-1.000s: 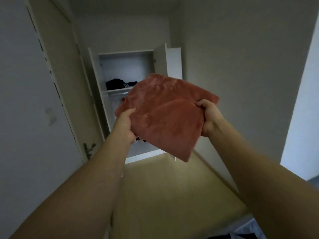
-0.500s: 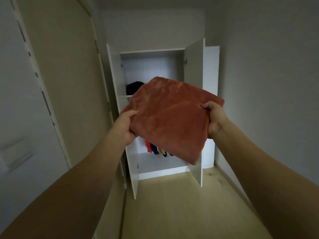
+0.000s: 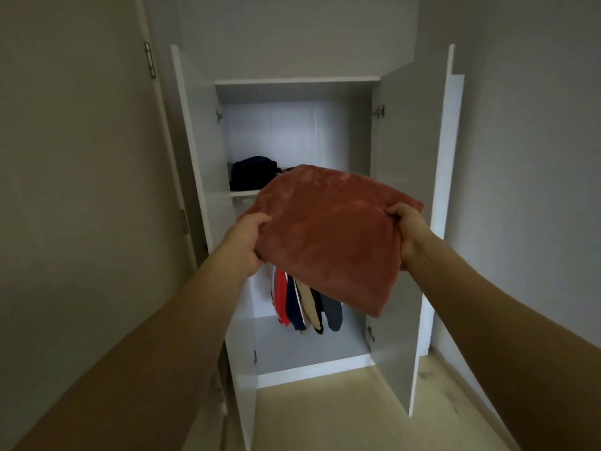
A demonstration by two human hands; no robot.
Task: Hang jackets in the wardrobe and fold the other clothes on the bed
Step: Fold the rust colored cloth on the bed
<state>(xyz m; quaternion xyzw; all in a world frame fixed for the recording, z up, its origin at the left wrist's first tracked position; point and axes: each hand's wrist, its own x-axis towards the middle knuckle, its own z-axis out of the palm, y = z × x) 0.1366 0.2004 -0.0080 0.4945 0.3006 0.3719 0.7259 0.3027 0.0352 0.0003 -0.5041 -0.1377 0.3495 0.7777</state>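
A folded rust-red garment is held out flat in front of the open white wardrobe. My left hand grips its left edge and my right hand grips its right edge, thumbs on top. Behind it, a pile of dark folded clothes lies on the wardrobe's shelf. Below the shelf, several jackets in red, navy, beige and grey hang side by side, their tops hidden by the garment.
Both wardrobe doors stand open: the left door and the right door. A beige room door fills the left side. Grey wall runs on the right, pale wooden floor lies below.
I have come closer to the wardrobe, which now sits centred and larger in view. Both hands keep the same grip on the red garment, carried forward at shelf height.
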